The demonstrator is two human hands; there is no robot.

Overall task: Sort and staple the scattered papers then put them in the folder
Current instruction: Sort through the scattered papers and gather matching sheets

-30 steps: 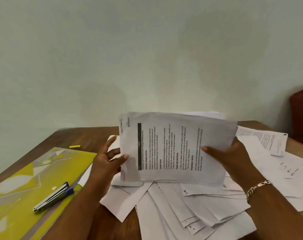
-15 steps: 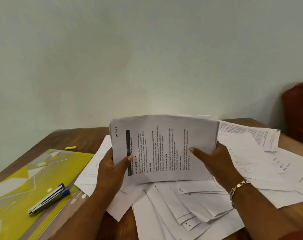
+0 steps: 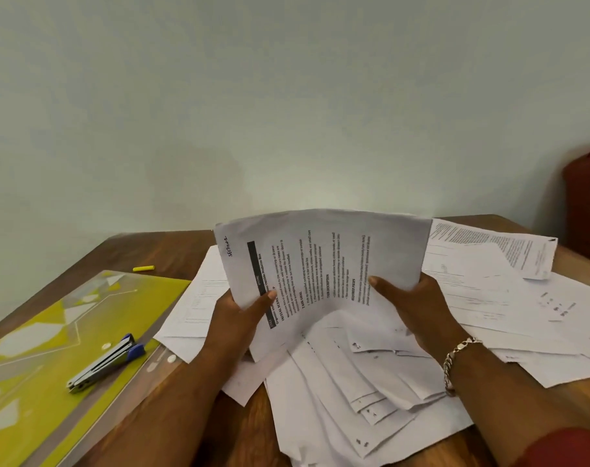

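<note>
Sorting barely begun: left hand (image 3: 234,315) & right hand (image 3: 418,310) pinch one printed sheet (image 3: 320,264) w/ fingers; scattered papers (image 3: 371,382) unsorted, stapler (image 3: 105,364) untouched on closed folder (image 3: 34,332) at left.

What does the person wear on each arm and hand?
The left hand and forearm are bare. The right hand has a silver chain-link bracelet at the wrist, and a dark red sleeve shows at the bottom right corner.
</note>
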